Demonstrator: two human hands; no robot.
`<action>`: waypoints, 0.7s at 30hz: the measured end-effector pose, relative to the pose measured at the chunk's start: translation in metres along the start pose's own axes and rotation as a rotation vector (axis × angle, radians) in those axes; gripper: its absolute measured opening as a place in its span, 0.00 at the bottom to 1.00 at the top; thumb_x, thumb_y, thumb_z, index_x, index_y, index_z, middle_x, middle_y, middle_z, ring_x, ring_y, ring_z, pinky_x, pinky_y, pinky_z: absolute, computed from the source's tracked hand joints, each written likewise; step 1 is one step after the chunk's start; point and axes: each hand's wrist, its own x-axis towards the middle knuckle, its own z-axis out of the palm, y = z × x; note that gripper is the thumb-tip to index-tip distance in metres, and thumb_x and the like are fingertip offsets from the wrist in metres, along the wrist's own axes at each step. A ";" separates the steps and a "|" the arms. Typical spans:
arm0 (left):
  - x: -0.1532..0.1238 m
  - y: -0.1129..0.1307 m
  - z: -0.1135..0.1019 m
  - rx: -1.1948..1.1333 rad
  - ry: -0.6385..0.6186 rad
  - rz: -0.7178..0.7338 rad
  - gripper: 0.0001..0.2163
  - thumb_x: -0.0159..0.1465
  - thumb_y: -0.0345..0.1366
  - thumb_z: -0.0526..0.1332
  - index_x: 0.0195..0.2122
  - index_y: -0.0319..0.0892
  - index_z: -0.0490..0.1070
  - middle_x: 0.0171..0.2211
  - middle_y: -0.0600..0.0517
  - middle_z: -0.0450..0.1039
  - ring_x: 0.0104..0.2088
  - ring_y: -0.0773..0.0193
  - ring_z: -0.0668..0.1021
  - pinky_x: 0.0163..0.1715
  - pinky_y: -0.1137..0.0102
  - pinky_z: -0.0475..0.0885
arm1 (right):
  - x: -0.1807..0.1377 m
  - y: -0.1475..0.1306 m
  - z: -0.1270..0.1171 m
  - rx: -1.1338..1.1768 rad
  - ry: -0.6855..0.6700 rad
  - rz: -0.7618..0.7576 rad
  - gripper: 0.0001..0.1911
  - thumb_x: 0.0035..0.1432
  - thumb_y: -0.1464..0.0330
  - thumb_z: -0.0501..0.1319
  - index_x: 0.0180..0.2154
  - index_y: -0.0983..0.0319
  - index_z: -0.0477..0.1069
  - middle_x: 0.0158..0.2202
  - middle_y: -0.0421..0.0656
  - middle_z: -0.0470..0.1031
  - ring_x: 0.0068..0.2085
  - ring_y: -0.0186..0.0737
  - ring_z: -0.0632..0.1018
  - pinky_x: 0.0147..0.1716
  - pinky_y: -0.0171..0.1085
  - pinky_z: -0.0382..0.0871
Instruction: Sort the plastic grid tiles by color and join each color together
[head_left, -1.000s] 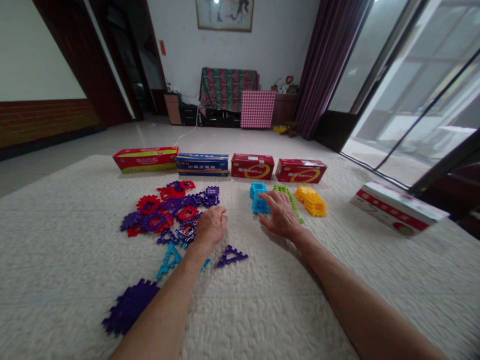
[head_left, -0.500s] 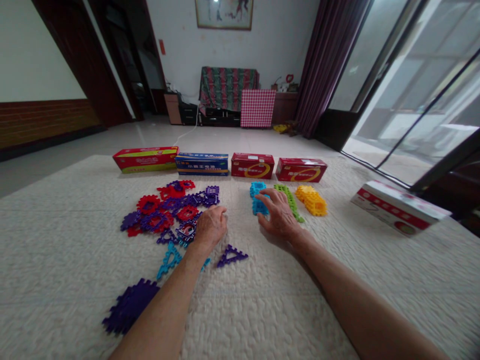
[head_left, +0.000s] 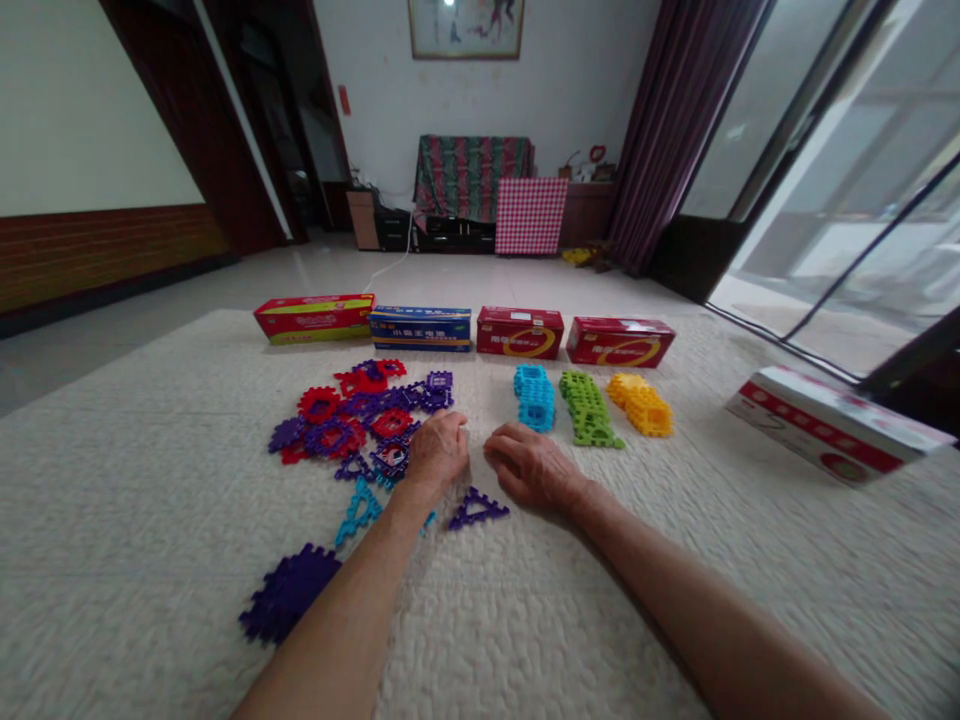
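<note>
My left hand [head_left: 439, 450] is closed, its fingers curled at the right edge of a pile of purple and red plastic interlocking pieces [head_left: 328, 437]. Whatever those fingers may hold is hidden. My right hand [head_left: 534, 466] rests low over the mat with its fingers bent together, and nothing shows in it. Between my forearms lies a purple triangle piece [head_left: 478, 508]. Beyond my right hand are a blue stack [head_left: 535, 398], a green row [head_left: 591, 410] and a yellow stack [head_left: 641, 405] of such pieces. A light-blue triangle [head_left: 358, 510] lies left of my left forearm.
Several boxes stand along the far side: a red-and-green one [head_left: 315, 318], a blue one [head_left: 422, 330] and two dark red ones [head_left: 520, 333]. A white-and-red box [head_left: 832, 425] sits at the right. Dark purple toothed plates [head_left: 289, 592] lie near left on the quilted mat [head_left: 480, 630].
My right hand has drawn back from the blue stack toward my left hand, and its spread fingers have come together. My left hand has hardly moved. The view has shifted slightly left.
</note>
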 end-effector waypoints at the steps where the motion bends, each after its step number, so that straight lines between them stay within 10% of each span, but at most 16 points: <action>1: 0.000 0.000 0.000 -0.003 0.000 -0.002 0.13 0.62 0.29 0.53 0.43 0.42 0.76 0.40 0.48 0.77 0.39 0.61 0.78 0.42 0.70 0.70 | 0.000 0.000 0.002 0.001 -0.009 0.002 0.09 0.58 0.75 0.55 0.39 0.62 0.72 0.38 0.47 0.73 0.40 0.40 0.75 0.42 0.39 0.70; 14: -0.004 0.006 -0.004 -0.002 -0.035 0.048 0.13 0.62 0.27 0.52 0.37 0.40 0.78 0.38 0.47 0.78 0.40 0.62 0.78 0.45 0.69 0.70 | -0.002 -0.009 0.015 -0.052 0.067 0.130 0.10 0.62 0.75 0.53 0.36 0.63 0.72 0.36 0.45 0.73 0.40 0.39 0.73 0.44 0.38 0.68; 21: -0.022 -0.005 -0.049 -0.062 0.072 0.130 0.13 0.62 0.27 0.53 0.39 0.40 0.78 0.40 0.48 0.79 0.41 0.63 0.79 0.46 0.69 0.71 | -0.010 -0.019 0.025 0.021 0.164 0.224 0.12 0.59 0.78 0.51 0.37 0.64 0.72 0.40 0.48 0.73 0.43 0.40 0.74 0.47 0.40 0.68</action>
